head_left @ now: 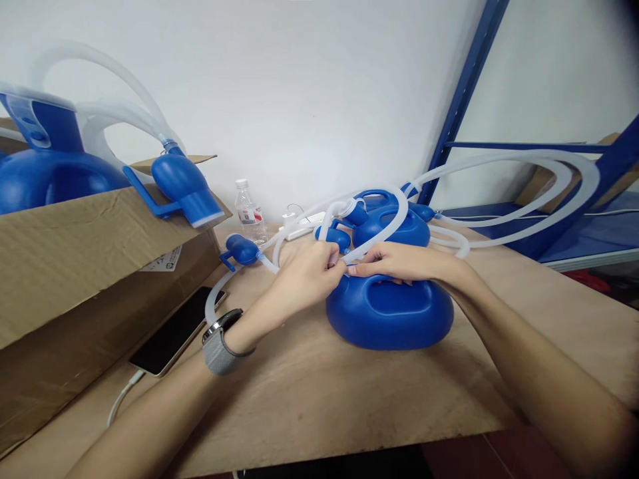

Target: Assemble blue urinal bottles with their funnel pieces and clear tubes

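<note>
A blue plastic container (389,319) with a molded handle rests on the wooden table, right of centre. My left hand (313,271), wearing a watch on its wrist, has its fingers closed at the container's upper left end, by the base of a clear hose (382,233). What those fingers pinch is hidden. My right hand (394,261) reaches over the container's handle, its thumb and fingers gripping the container near the same end. Both hands nearly touch. A blue bulb-shaped piece (242,249) on a hose lies left of my left hand.
An open cardboard box (104,246) with blue containers stands at the left, beside a phone (172,332) on a cable. Behind are a plastic bottle (248,213), a white power strip (302,226) and another blue container (404,229). Hoses loop right toward a blue metal shelf (462,86).
</note>
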`<state>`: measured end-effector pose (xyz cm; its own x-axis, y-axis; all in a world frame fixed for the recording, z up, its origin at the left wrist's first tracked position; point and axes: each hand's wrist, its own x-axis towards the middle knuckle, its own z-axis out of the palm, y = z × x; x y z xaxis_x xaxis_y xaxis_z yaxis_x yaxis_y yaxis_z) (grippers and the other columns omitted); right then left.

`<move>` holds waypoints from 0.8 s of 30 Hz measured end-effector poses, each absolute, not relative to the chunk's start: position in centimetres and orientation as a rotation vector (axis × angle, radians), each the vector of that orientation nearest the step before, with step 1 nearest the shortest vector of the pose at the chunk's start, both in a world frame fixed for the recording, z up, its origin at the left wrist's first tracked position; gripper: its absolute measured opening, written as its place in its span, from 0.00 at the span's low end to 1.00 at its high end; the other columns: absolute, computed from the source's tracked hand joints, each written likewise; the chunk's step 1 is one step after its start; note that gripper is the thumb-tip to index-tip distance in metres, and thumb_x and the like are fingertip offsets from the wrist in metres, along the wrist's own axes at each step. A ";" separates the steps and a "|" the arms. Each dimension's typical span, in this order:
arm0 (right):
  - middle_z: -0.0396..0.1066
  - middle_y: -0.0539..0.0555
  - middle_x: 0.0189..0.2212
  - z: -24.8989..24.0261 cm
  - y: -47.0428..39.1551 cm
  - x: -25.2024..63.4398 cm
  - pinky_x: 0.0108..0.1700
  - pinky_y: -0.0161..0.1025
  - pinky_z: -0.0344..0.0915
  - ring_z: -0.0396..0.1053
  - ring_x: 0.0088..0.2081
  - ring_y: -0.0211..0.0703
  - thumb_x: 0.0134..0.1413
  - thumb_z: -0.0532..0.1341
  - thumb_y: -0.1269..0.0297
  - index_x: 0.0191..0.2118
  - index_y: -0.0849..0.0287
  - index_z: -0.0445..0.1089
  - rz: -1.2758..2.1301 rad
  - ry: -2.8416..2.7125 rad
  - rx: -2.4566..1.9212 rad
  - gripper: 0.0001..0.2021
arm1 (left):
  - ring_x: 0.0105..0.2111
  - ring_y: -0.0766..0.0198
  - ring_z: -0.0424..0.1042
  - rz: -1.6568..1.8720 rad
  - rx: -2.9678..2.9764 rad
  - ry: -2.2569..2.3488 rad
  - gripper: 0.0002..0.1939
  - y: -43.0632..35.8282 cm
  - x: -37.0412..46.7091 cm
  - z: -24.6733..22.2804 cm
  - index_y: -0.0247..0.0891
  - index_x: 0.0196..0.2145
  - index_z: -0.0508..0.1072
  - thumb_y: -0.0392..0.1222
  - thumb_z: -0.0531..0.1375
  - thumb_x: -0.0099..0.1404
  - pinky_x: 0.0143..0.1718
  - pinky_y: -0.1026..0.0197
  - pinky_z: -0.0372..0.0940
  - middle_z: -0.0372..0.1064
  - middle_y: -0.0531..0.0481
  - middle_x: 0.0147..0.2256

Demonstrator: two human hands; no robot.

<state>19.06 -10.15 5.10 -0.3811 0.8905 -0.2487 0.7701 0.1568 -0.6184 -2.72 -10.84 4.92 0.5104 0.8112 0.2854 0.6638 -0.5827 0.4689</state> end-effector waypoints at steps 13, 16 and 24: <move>0.57 0.45 0.15 5.1 -10.3 19.0 0.18 0.33 0.49 0.55 0.16 0.32 0.54 0.61 0.28 0.24 0.57 0.63 1.043 -2.263 -1.650 0.33 | 0.31 0.62 0.65 0.590 2.494 1.111 0.13 -10.2 -3.3 5.4 0.41 0.27 0.64 0.43 0.56 0.70 0.33 0.58 0.56 0.64 0.54 0.28; 0.57 0.44 0.15 5.1 -10.2 19.0 0.18 0.33 0.48 0.54 0.16 0.32 0.53 0.61 0.28 0.24 0.57 0.63 1.060 -2.257 -1.651 0.33 | 0.32 0.62 0.66 0.570 2.493 1.101 0.12 -10.1 -3.3 5.4 0.40 0.29 0.67 0.44 0.56 0.70 0.34 0.58 0.58 0.66 0.53 0.29; 0.57 0.46 0.15 5.3 -10.4 18.8 0.18 0.34 0.49 0.55 0.16 0.33 0.52 0.61 0.27 0.22 0.57 0.61 1.064 -2.253 -1.629 0.33 | 0.28 0.63 0.63 0.658 2.462 1.188 0.14 -10.6 -3.1 5.1 0.41 0.24 0.57 0.40 0.56 0.68 0.30 0.58 0.53 0.62 0.55 0.25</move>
